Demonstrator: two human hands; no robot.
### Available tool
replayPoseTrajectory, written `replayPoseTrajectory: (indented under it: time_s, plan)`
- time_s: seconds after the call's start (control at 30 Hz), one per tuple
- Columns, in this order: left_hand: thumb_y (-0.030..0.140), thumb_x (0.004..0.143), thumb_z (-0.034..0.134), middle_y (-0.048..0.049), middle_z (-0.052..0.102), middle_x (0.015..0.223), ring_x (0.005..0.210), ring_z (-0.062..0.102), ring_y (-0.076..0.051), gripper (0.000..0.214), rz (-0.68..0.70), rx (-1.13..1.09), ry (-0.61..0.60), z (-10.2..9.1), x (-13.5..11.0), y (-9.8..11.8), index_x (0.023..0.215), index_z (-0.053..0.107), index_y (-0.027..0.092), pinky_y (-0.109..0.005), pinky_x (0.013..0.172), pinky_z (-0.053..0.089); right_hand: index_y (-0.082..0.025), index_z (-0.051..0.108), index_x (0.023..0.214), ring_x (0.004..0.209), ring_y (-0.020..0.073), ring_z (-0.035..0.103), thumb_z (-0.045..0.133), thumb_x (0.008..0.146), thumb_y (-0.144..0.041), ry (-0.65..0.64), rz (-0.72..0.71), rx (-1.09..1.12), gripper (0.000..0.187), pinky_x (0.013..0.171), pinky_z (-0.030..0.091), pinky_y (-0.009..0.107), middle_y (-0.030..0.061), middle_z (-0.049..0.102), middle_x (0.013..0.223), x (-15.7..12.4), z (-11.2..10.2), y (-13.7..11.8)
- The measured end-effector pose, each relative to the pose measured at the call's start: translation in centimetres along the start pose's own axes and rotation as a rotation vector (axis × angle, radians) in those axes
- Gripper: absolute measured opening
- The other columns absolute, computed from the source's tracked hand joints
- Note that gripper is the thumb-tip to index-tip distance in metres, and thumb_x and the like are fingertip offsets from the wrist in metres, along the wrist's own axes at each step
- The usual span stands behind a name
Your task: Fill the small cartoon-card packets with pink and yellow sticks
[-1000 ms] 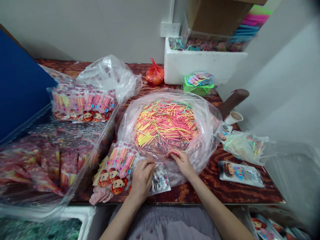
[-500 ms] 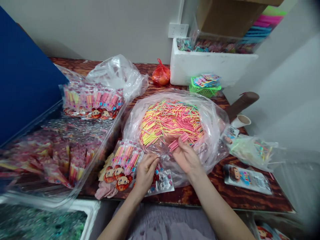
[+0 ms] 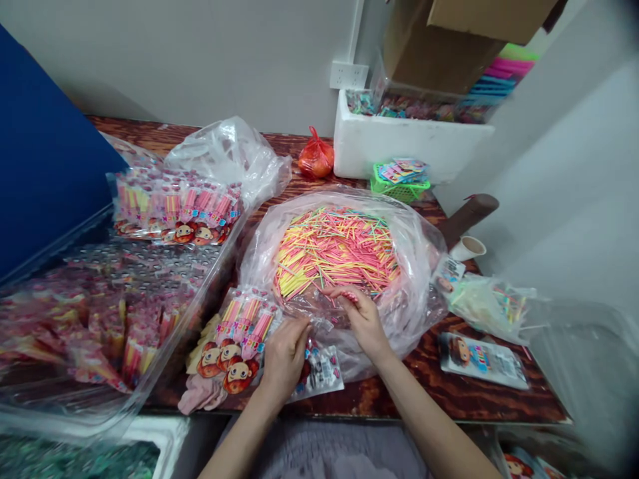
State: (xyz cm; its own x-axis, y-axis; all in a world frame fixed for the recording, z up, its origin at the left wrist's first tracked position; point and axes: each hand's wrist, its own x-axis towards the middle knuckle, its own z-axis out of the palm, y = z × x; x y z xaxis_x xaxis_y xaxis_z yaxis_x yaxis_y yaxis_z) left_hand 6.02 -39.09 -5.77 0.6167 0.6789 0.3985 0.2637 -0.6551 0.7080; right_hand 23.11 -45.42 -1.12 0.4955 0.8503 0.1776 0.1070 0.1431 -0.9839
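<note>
My right hand [image 3: 360, 320] is closed on a small bunch of pink sticks [image 3: 349, 297] at the near edge of a big clear bag [image 3: 419, 266] heaped with pink, yellow and green sticks [image 3: 334, 249]. My left hand [image 3: 283, 356] is closed on a small clear packet [image 3: 319, 369] at the table's front edge. A stack of filled packets with cartoon faces [image 3: 232, 342] lies just left of it.
A clear bin of filled packets [image 3: 124, 293] fills the left side. A white foam box [image 3: 404, 136], green basket [image 3: 399, 181] and red bag [image 3: 315, 159] stand behind. A paper cup [image 3: 466, 248], a loose packet [image 3: 482, 359] and a bag of sticks [image 3: 492, 306] lie right.
My right hand rose into the stick heap with a pink bunch half a second ago, then drew back towards the packet. My left hand stayed on the packet.
</note>
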Motion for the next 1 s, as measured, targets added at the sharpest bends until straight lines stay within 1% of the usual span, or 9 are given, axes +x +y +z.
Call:
replayPoseTrajectory:
  time_s: [0.1,0.2,0.3,0.37,0.4,0.5,0.6,0.8,1.0]
  plan:
    - [0.02,0.092,0.054,-0.0072,0.072,0.092,0.085,0.068,-0.019,0.015,-0.009,-0.009,0.007,0.1,-0.3,0.4,0.101,0.065,0.018,-0.03,0.077,0.052,-0.025,0.07,0.095,0.101,0.022,0.065,0.053,0.093,-0.029,-0.003,-0.02,-0.039,0.018,0.093,0.046,0.036,0.0045,0.073,0.103,-0.2,-0.2,-0.3]
    - [0.022,0.092,0.054,-0.0069,0.072,0.091,0.085,0.068,-0.019,0.012,-0.095,-0.042,-0.009,0.1,-0.4,0.8,0.096,0.065,0.019,-0.031,0.076,0.052,-0.025,0.07,0.097,0.102,0.0221,0.064,0.053,0.093,-0.03,-0.011,-0.022,-0.05,0.019,0.092,0.046,0.036,0.0045,0.072,0.104,-0.5,-0.3,-0.2]
    - [0.023,0.092,0.054,-0.0089,0.071,0.109,0.099,0.066,-0.021,0.011,-0.143,-0.12,-0.043,-0.1,-0.3,1.0,0.089,0.065,0.02,-0.034,0.086,0.051,-0.025,0.071,0.096,0.102,0.022,0.064,0.055,0.092,-0.029,-0.009,0.014,-0.022,0.017,0.093,0.045,0.036,0.0043,0.073,0.103,-0.8,-0.5,0.1]
    - [0.023,0.092,0.054,-0.0093,0.067,0.118,0.107,0.064,-0.022,0.013,-0.143,-0.169,-0.036,-0.3,-0.1,1.1,0.088,0.066,0.02,-0.036,0.092,0.048,-0.024,0.071,0.094,0.101,0.0216,0.065,0.057,0.091,-0.029,0.021,0.059,0.065,0.015,0.095,0.044,0.036,0.004,0.073,0.102,-0.7,-0.6,0.2]
    - [0.023,0.092,0.054,-0.009,0.068,0.116,0.105,0.064,-0.021,0.013,-0.145,-0.185,-0.021,-0.4,0.0,1.2,0.088,0.067,0.02,-0.035,0.092,0.048,-0.024,0.071,0.092,0.101,0.0216,0.065,0.059,0.09,-0.029,0.048,0.086,0.148,0.014,0.096,0.044,0.037,0.0038,0.074,0.1,-0.6,-0.7,0.2]
    - [0.022,0.092,0.054,-0.0063,0.069,0.093,0.09,0.065,-0.019,0.015,-0.162,-0.203,0.032,-0.5,0.2,1.4,0.089,0.068,0.02,-0.03,0.081,0.05,-0.023,0.071,0.087,0.101,0.0227,0.066,0.066,0.085,-0.033,0.118,0.188,0.494,0.011,0.099,0.044,0.04,0.0032,0.075,0.093,0.0,-0.8,0.0]
    - [0.021,0.092,0.053,-0.0044,0.066,0.083,0.081,0.064,-0.017,0.016,-0.167,-0.2,0.019,-0.2,0.3,1.5,0.087,0.069,0.019,-0.028,0.073,0.049,-0.022,0.07,0.084,0.105,0.0239,0.066,0.072,0.08,-0.032,0.09,0.276,0.75,0.011,0.101,0.044,0.043,0.0032,0.076,0.091,0.7,-0.6,-0.3]
    - [0.02,0.091,0.054,-0.0045,0.069,0.086,0.083,0.064,-0.018,0.015,-0.137,-0.245,0.021,0.2,0.2,1.3,0.088,0.068,0.02,-0.028,0.076,0.048,-0.021,0.07,0.084,0.111,0.0248,0.064,0.074,0.079,-0.027,0.014,0.38,0.864,0.009,0.105,0.043,0.045,0.0043,0.076,0.095,0.9,0.5,-0.8]
    - [0.021,0.091,0.054,-0.004,0.068,0.084,0.081,0.063,-0.017,0.014,-0.201,-0.31,0.034,-0.2,0.5,1.6,0.084,0.066,0.019,-0.028,0.075,0.048,-0.023,0.069,0.085,0.116,0.024,0.062,0.074,0.078,-0.027,0.005,0.439,0.948,0.01,0.104,0.045,0.046,0.0036,0.075,0.102,1.2,1.6,-1.3]
